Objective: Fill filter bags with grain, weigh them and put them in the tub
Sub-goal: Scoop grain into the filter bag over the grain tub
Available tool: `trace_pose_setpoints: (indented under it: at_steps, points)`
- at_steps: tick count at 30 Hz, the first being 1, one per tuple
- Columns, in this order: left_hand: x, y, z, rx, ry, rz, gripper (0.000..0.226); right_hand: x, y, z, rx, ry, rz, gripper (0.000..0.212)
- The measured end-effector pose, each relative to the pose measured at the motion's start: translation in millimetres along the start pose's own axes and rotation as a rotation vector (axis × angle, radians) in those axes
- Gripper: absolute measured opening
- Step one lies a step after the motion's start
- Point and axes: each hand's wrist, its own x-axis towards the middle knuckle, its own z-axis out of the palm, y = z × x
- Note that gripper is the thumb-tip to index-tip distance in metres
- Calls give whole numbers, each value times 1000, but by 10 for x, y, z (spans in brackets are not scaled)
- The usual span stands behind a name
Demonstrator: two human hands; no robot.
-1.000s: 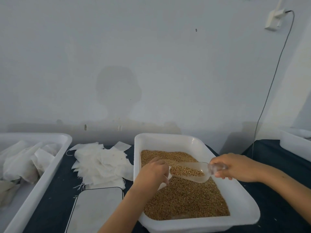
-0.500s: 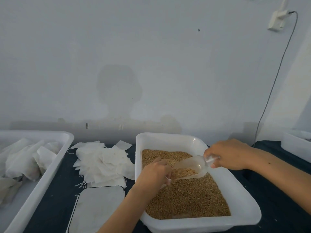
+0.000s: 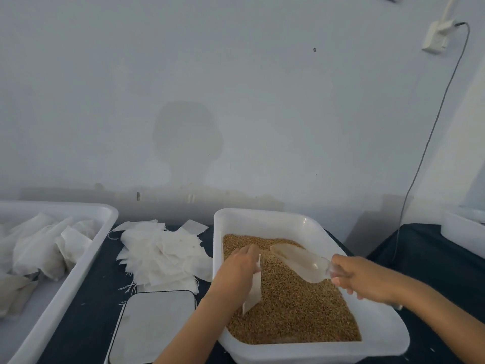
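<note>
While held over the grain tray [image 3: 388,329] at the bench's near edge, filter bag [image 3: 252,290] pinched at its top by left hand [image 3: 237,269], hanging down onto grain [image 3: 294,306]; right hand [image 3: 364,282] curled round handle of clear scoop [image 3: 301,261], looking empty. Judged mid-fill: weighing on scale [image 3: 154,324] not yet done. Several bags already in tub [image 3: 86,248] at left edge; large stack of empty bags [image 3: 162,256] left to do

The left hand [image 3: 236,269] covers the filter bag's [image 3: 252,292] top. The picture's edges crop the tub of filled bags [image 3: 78,261] left of the grain tray [image 3: 265,219], the scale [image 3: 154,324], and another white container [image 3: 462,232] right.
</note>
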Motion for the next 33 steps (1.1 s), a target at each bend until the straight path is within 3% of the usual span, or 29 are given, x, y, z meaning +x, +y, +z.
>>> trace_pose_setpoints:
  at_steps: [4, 7, 14, 17, 19, 21, 24, 28, 33]
  points:
    - [-36, -4, -28, -81, 57, -29, 17, 116, -59, 305, 28, 58, 49, 4]
    - [-24, -15, -69, -151, 72, -70, 15, 231, -86, 516, 56, 74, 61, 28]
    - [-13, -20, -111, -290, 63, -101, 12, 314, -185, 794, -25, 105, 93, 25]
    - [-36, 1, -188, -427, 82, -107, 13, 318, -248, 786, -155, 152, 158, 37]
    - [-69, 28, -264, -525, 120, -100, 18, 317, -347, 715, -3, 302, 30, 40]
    - [-108, 56, -359, -634, 193, -103, 21, 279, -526, 600, 360, 425, -155, 35]
    - [-174, 100, -536, -755, 290, -115, 18, 222, -855, 486, 801, 411, -277, 22]
    - [-309, 73, -798, -774, 411, -130, 18, 190, -1295, 492, 1032, 393, -266, 7]
    - [-668, -132, -1057, -851, 538, -244, 30, 170, -1885, 579, 1046, 506, -317, 18]
